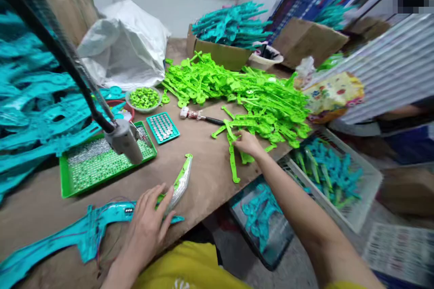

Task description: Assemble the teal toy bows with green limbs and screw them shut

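So, the left hand (145, 230) lies spread over a wired turquoise piece (91, 226), its fingertips (162, 199) touching a lime piece (181, 185) wrapped in clear film. Its fingers stand apart, but I cannot tell whether they grip anything. The right hand (247, 143) is closed on a lime strip (233, 162) at the near edge of a lime heap (237, 90), which sprawls across the far side of the wooden table (210, 180).

Just left of the heap lies a hammer (200, 116). Farther left sit a bowl (144, 98) of small lime parts, a teal tray (162, 127) of silver discs, and a green tray (101, 176) beneath a metal cylinder (124, 141) on a black arm (57, 52). A turquoise heap (30, 90) fills the left edge. Behind stand a cardboard box (220, 56) of turquoise parts and a white sack (125, 49). Below the table's right edge sit a white crate (359, 189) of turquoise and lime parts and a dark tray (261, 226) of turquoise parts.
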Motion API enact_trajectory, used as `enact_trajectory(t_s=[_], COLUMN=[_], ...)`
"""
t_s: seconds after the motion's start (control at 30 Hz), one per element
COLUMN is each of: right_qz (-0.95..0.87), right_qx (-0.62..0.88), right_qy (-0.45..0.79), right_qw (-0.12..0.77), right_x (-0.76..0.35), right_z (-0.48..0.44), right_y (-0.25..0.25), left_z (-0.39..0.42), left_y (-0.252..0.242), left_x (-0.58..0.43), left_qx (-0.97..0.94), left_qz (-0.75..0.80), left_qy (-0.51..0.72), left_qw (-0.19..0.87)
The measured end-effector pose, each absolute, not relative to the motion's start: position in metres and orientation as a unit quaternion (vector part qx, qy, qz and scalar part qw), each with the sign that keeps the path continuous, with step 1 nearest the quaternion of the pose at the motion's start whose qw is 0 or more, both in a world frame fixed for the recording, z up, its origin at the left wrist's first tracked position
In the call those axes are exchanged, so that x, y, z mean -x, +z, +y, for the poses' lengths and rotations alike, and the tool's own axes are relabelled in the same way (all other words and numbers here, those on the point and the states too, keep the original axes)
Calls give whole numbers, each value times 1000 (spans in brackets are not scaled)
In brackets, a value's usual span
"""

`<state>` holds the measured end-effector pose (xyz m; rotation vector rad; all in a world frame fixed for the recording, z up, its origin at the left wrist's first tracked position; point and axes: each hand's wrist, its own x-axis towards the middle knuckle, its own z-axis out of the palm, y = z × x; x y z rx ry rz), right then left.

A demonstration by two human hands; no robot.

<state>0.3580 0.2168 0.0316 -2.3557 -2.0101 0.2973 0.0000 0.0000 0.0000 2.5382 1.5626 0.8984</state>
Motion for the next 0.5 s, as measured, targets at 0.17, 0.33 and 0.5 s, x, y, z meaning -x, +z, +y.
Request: enact_trajectory(t_s=[0.17,0.33,0.5], right_qz=[-687,-753,-792], right_qx=[720,643,591], right_qy=[52,65,63], right_qw=[83,124,143], right_x=[-335,-279,-194], right_z=[250,302,343], right_y=[47,49,42], left_z=[-24,-50,-54], left_y=[0,-23,-26], left_x=[0,1,1], left_qx=[-773,-738,-732], left_qz=[518,541,550], left_qy=[365,398,390], left_qw=[-28,-71,-93])
